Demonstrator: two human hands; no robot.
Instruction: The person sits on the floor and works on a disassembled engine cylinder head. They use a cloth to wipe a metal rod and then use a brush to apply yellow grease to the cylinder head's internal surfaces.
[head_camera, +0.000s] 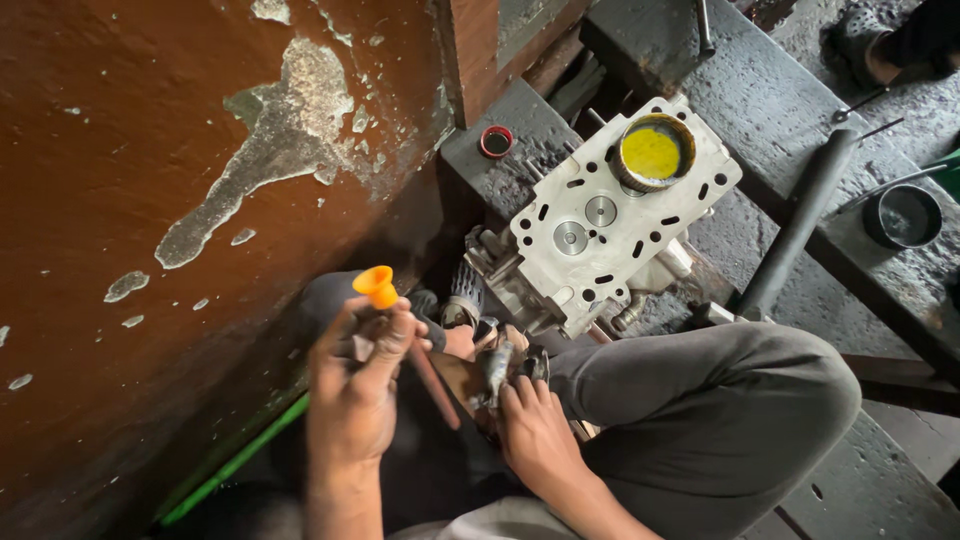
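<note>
Your left hand (352, 385) has its fingers wrapped around a stick with an orange suction cup (377, 286) on top, held upright by the brown wall (150, 150). Your right hand (535, 435) fingers pinch a small metal part (497, 368) over your lap. Engine head (610, 215) sits just beyond, yellow tin (652, 152) on it.
</note>
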